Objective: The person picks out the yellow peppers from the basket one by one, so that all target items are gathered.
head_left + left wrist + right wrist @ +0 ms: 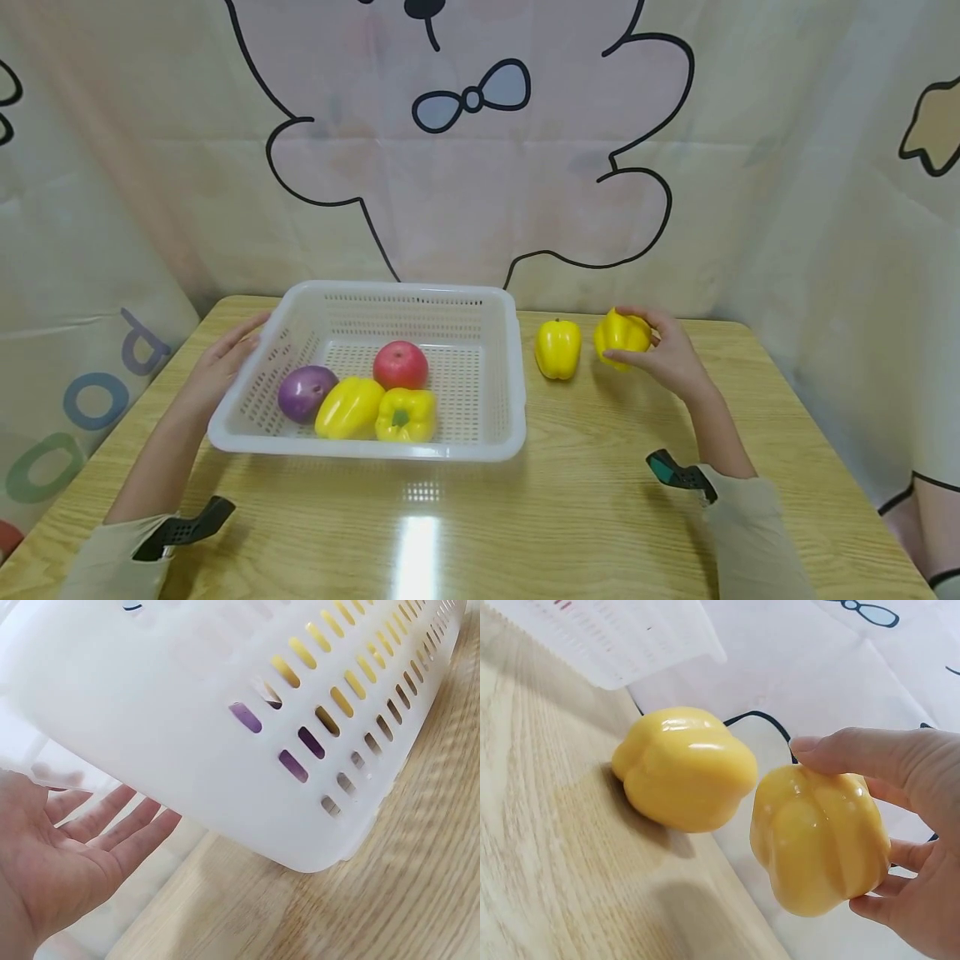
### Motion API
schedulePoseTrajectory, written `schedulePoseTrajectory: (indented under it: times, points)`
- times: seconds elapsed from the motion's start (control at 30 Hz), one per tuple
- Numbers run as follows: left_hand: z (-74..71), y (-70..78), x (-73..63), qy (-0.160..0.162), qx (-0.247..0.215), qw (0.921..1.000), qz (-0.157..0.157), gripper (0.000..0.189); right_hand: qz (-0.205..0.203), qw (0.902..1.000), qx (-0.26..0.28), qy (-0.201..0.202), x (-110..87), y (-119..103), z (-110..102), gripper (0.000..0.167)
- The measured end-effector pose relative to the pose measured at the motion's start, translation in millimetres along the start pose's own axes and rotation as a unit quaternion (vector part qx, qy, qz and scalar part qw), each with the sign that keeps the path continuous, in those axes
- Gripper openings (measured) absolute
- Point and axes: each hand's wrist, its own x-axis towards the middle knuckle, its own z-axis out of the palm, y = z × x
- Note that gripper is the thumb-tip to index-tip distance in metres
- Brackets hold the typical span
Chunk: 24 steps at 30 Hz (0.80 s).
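My right hand [670, 357] pinches a yellow bell pepper [622, 333] between thumb and fingers. In the right wrist view that pepper [819, 840] hangs off the wood, its shadow apart from it. Another yellow bell pepper [558, 349] lies on the table between it and the white basket [517, 383]. Along the basket's left side, my left hand [217, 367] rests with loosely extended fingers against the wall. Inside the basket are a purple round vegetable or fruit [307, 393], a red round fruit [401, 365], a yellow bell pepper [349, 408] and another with its green stem showing [406, 415].
The wooden table [570, 517] reaches back to a printed cloth [465, 200] hanging behind it. Similar cloth stands at both sides. Black wrist straps [183, 529] sit on both sleeves.
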Motion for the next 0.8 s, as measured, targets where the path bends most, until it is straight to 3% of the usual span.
schedulePoseTrajectory:
  times: [0.8]
  points:
    - [1.1,0.6,-0.9,0.005,0.000,1.0000,0.000,0.035,-0.005,0.9991,-0.040,-0.014,6.7,35.4,9.6,0.071]
